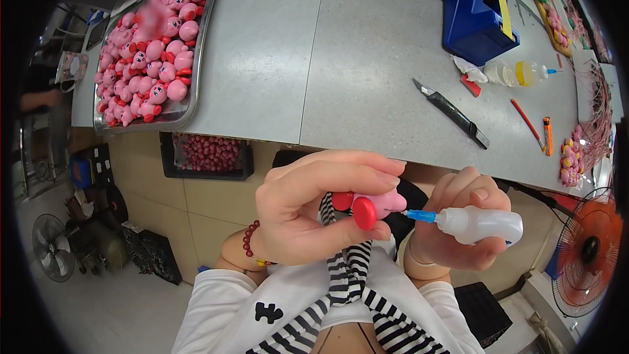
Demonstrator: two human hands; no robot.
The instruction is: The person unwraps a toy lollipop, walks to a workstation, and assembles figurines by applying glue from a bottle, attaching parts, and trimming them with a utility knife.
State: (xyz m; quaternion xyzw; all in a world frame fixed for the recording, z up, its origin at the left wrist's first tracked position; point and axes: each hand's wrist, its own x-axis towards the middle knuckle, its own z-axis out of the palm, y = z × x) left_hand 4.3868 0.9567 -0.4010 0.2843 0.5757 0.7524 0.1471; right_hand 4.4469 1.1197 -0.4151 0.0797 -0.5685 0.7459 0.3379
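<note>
My left hand (314, 206) pinches a small pink figurine (386, 203) with red feet between thumb and fingers, in front of my chest. Its feet point left and the far end faces my right hand. My right hand (452, 219) is closed around a white squeeze bottle (488, 225), lying roughly level. The bottle's blue needle tip (420, 216) points left, with its end right at the figurine.
A metal tray (193, 101) heaped with pink figurines stands at the table's left. On the right lie a utility knife (452, 113), a blue tape dispenser (472, 19), a needle-tipped bottle with yellow (527, 73) and an orange-capped tool (548, 136). A fan (590, 249) stands right.
</note>
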